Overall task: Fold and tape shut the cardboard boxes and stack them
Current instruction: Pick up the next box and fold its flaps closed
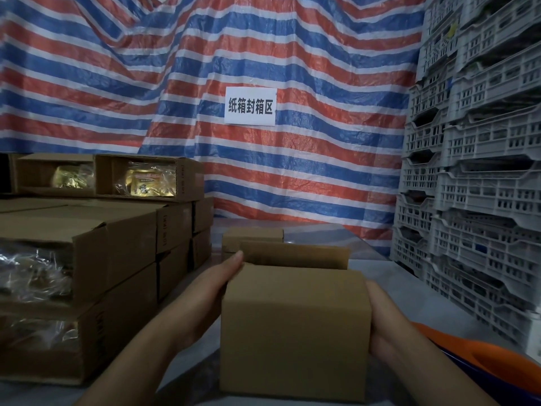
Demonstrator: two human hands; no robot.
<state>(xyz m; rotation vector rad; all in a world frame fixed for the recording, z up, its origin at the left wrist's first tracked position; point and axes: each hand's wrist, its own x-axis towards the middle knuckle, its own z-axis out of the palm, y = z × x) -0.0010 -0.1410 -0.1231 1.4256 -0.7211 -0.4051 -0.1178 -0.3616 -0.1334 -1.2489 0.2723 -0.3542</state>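
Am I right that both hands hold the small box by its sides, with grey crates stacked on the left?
Not quite: the head view shows the grey crates stacked on the right. The left hand and right hand do hold the small box by its sides.

We saw a dim, bluish frame, brightest on the white sign (250, 106) and the upper tarp (205, 54). The box (292, 326) and stacked cartons (87, 244) sat in soft shadow, slightly blurred. Straight edges of the crates (474, 171) bowed toward the frame's right side.
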